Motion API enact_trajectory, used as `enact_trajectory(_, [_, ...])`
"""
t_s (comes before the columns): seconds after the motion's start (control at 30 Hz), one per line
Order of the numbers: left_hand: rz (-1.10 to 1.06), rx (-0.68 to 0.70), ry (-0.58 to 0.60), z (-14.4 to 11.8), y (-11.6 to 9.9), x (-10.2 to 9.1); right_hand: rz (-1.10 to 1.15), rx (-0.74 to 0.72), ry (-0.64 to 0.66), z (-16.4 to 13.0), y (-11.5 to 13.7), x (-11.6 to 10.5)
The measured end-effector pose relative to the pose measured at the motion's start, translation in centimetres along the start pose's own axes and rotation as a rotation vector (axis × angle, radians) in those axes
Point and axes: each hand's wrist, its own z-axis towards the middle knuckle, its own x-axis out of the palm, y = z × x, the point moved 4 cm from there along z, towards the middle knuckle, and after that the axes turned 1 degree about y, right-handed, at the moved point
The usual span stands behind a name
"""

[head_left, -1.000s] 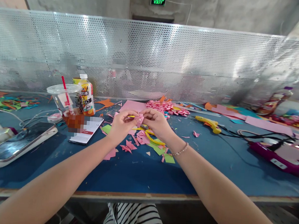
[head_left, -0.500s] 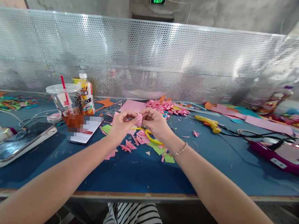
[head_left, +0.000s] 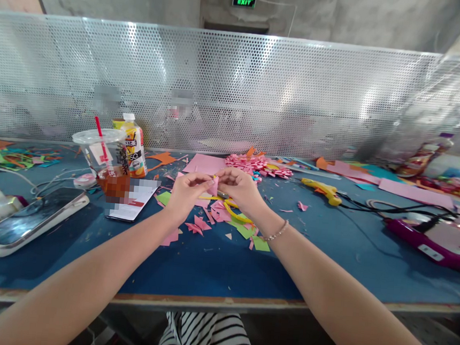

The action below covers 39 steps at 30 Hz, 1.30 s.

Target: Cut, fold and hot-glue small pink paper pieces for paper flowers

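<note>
Between my two hands is a small folded piece of pink paper (head_left: pixel 213 187), held above the middle of the table. My left hand (head_left: pixel 188 191) pinches it from the left, fingers closed. From the right, my right hand (head_left: pixel 240 188) also has its fingertips on it, fingers bent together. Below them lie yellow-handled scissors (head_left: pixel 237 214), partly hidden by my right hand, among green scraps (head_left: pixel 245 229) and pink paper scraps (head_left: pixel 198 225). Behind my hands are a pink paper sheet (head_left: pixel 204 164) and a heap of folded pink paper pieces (head_left: pixel 247 163).
To the left stand a plastic cup of brown drink (head_left: pixel 111 175), a drink bottle (head_left: pixel 136 151) and two phones, one flat (head_left: pixel 136 202), one in a pale case (head_left: pixel 32 219). On the right are a yellow glue gun (head_left: pixel 322 191), cables and a purple power strip (head_left: pixel 429 243). A perforated metal screen (head_left: pixel 237 87) rises behind.
Both hands stay almost in place, with small finger movements on the pink paper. The whole view has shifted very slightly.
</note>
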Motion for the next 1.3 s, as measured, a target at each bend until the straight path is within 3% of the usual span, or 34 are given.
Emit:
enact_trajectory(0.33, [-0.088,-0.125,0.032,0.1,0.2,0.5,-0.098,-0.018,-0.044,0.1,0.1,-0.1])
enact_trajectory(0.57, [-0.128,-0.118,0.067,0.2,0.4,0.5,-0.079,-0.006,0.039,-0.1,0.2,0.3])
enact_trajectory(0.8, [0.045,-0.007,0.078,-0.1,-0.9,0.4,-0.083,-0.035,0.055,-0.2,0.5,0.3])
enact_trajectory(1.1, [0.274,-0.018,0.077,0.0,-0.4,0.3,-0.25,-0.049,-0.004,0.0,0.4,-0.1])
enact_trajectory(1.3, [0.307,0.025,0.084,-0.1,-0.5,0.4,-0.262,-0.067,-0.015,0.0,0.4,-0.1])
